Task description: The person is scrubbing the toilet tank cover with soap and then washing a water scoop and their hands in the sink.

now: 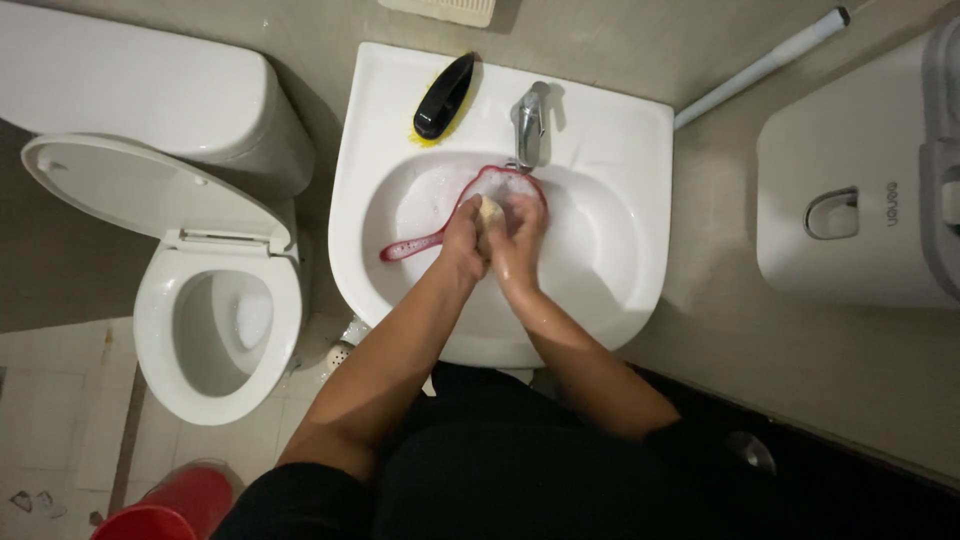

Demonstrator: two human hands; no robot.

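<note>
— 2 hands meet over the basin of the white sink [600, 150], and between them sits a small pale lump, a sponge or a piece of soap [490, 211]; which of the 2 I cannot tell.

— Who grips it?

— The left hand [464, 238] has its fingers curled shut around the lump. The right hand [520, 235] lies just beside it, fingers bent together and pressed onto the red dipper [470, 205], near that dipper's front rim.

— Where does the dipper lie?

— Inside the basin, its bowl under the chrome tap [529, 125] at the sink's back edge, its long handle pointing toward the sink's left edge. Suds and water lie in the bowl.

— And around that?

— 1 black brush with yellow bristles [444, 97] rests on the sink's back left corner. Left of the sink stands a white toilet [215, 330] with its lid up. A red bucket [165, 510] shows at the bottom left, on the tiled floor. Right of the sink stands a white machine [850, 170], and a pale pole [760, 65] leans behind it.
</note>
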